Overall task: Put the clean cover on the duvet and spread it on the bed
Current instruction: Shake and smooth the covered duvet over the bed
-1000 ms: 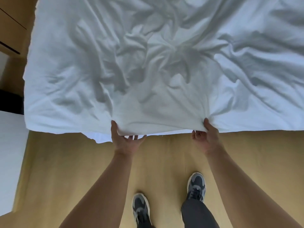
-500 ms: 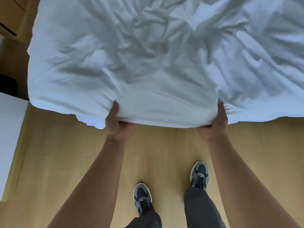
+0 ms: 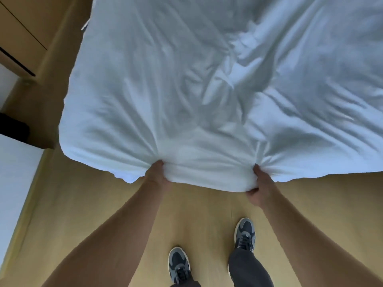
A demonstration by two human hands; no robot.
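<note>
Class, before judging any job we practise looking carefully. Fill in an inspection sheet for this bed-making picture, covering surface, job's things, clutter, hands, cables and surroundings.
Surface: the bed is hidden under the duvet; only white fabric shows.
Job's things: white duvet, creased and spread wide, its near edge held above the wooden floor.
Clutter: nothing seen.
Hands: left hand and right hand each grip the bunched near edge.
Cables: nothing seen.
Surroundings: wooden cabinet at upper left, white panel at left, the person's grey shoes on the floor.
</note>
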